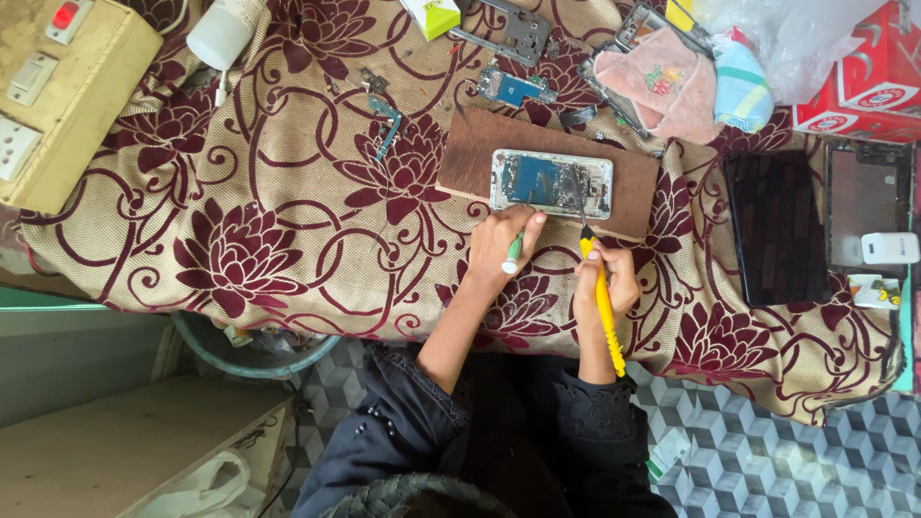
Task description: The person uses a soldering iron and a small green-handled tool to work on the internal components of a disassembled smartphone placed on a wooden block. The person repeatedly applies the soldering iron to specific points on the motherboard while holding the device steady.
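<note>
Head view looks straight down on your counter [288, 192], draped in a beige cloth with maroon flowers. At its far left edge sits a cream switch box [58, 96], and just right of it a white bottle [223, 34] lies tipped over. Further right, a loose blue-and-metal phone part [387, 123] rests on the cloth. Near the middle, a brown wooden board [480, 153] carries an opened phone [551, 182], its blue insides facing up. Your left hand [501, 245] is closed around a small green-and-white tool [514, 253], fingertips touching the phone's near edge. Just beside it, your right hand [606, 278] grips a yellow-handled tool [604, 307] whose dark tip rests on the phone's right half. Beyond the board lie a pink cloth [662, 86] and clear plastic wrap [796, 38]. Right of the board, a dark screen panel [775, 230] lies flat, with a red box [878, 82] at the far corner.
</note>
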